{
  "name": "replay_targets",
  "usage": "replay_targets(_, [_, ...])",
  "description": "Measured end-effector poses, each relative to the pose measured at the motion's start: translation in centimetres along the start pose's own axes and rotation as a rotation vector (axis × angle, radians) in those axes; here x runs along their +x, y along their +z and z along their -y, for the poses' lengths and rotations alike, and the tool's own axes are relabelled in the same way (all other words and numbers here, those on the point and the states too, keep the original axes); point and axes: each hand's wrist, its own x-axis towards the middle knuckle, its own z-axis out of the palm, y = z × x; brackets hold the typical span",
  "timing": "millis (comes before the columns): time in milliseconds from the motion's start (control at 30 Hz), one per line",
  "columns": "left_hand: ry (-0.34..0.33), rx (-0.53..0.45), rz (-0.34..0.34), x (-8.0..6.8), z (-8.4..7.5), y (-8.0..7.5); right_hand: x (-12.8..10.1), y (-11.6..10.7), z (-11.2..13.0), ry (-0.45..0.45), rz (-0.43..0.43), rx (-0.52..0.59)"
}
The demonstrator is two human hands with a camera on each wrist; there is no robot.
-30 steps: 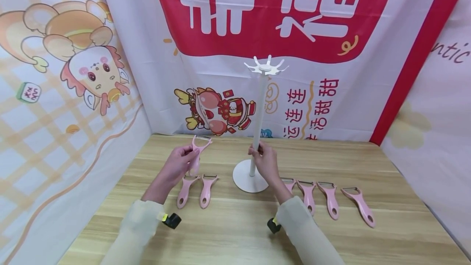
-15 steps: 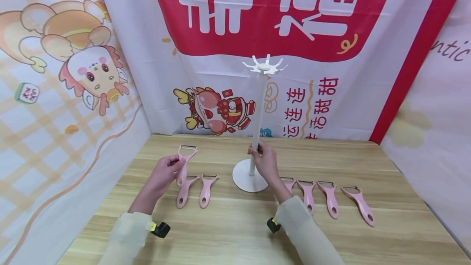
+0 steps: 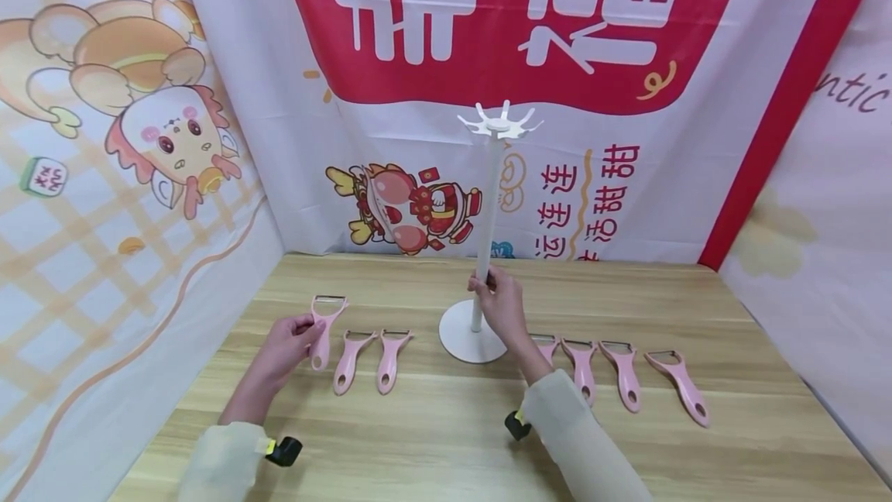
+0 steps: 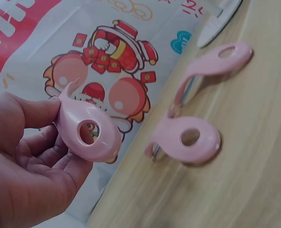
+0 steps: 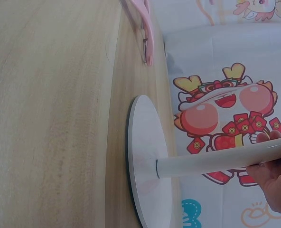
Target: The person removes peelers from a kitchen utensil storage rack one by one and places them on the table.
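My left hand (image 3: 284, 348) pinches a pink peeler (image 3: 321, 343) by its handle at the left of the table, blade end pointing away. In the left wrist view, that peeler (image 4: 90, 133) shows its handle hole, held between thumb and fingers. Just right of it lie two more pink peelers, one nearer (image 3: 351, 366) and one farther right (image 3: 388, 362). My right hand (image 3: 503, 304) grips the white pole (image 3: 490, 215) of an upright stand, above its round base (image 3: 461, 335). A ring of white hooks (image 3: 499, 125) tops the pole, with nothing hanging on them.
Several pink peelers lie in a row right of the stand, including one (image 3: 622, 378) and the rightmost (image 3: 681, 390); my right forearm partly covers the leftmost. Printed cloth (image 3: 390, 130) hangs behind the wooden table (image 3: 432, 440) and along both sides.
My left hand has moved left and toward me with its peeler, lowering it beside the two lying peelers. The right hand stays on the pole.
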Motion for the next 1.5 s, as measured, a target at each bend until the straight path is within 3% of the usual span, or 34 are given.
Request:
replay_targets(533, [-0.078, 0.193, -0.011, 0.3, 2.6, -1.4, -0.2, -0.3, -0.1, -0.006, -0.007, 0.011])
replay_targets(1033, [-0.082, 0.208, 0.050, 1.2, 4.0, -1.5, -0.4, -0.3, -0.1, -0.003, -0.012, 0.002])
replay_targets(1200, [-0.107, 0.208, 0.038, 1.3, 4.4, -1.2, -0.5, -0.4, -0.2, -0.020, -0.019, -0.001])
replay_targets(1267, [-0.086, 0.280, 0.014, 1.3, 4.3, -1.1, -0.4, -0.5, -0.2, -0.022, -0.024, -0.004])
replay_targets(1433, [0.002, 0.591, -0.056, 1.4, 3.7, -0.9, -0.3, -0.5, -0.1, -0.026, -0.030, -0.013])
replay_targets(1500, [0.016, 0.666, -0.061, 1.5, 3.6, -0.8, -0.2, -0.5, -0.1, -0.024, -0.021, -0.016])
